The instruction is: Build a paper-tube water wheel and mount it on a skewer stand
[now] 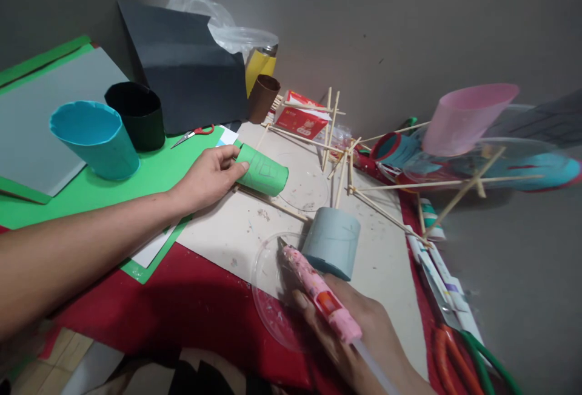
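Grey wall (364, 31), red-covered tabletop (204, 304). Left hand (209, 179): grip clamped on green rolled-paper tube (262, 170), over off-white board (386, 273); overpinching could dent it. Right hand (373, 328): grip wrapped round pink pen-shaped glue gun (311, 273) (slip could smear the pale-blue cylinder (333, 240) alongside). Further right, wooden-stick frame (436, 184) obstructs, then pale-pink paper cup (464, 122).

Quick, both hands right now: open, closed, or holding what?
Left hand: closed, holding the green paper tube by one end.
Right hand: closed, holding the pink glue gun.
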Available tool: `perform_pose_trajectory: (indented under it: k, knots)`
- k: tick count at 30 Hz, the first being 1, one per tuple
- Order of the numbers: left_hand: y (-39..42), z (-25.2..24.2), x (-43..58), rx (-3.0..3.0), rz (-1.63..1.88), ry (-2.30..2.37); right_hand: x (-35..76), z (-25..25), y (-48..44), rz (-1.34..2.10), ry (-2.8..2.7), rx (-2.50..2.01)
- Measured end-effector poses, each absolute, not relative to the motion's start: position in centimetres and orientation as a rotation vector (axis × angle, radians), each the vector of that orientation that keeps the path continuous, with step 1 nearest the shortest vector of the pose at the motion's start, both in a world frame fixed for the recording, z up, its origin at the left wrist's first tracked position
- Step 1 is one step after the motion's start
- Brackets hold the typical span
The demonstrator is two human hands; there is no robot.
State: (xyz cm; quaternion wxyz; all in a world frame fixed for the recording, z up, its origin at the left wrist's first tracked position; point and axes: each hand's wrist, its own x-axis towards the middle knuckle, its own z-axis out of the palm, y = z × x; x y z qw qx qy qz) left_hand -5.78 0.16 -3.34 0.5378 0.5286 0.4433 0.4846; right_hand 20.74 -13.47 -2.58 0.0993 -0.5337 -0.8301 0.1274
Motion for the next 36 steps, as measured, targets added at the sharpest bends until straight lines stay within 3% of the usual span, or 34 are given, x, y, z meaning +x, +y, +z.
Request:
perform_pose_trajectory:
  k: [36]
  knots:
    - [0.1, -3.3, -5.9, 1.244, 1.170, 1.056, 21.9, -2.7, -15.0, 0.338, -2.549, -1.620]
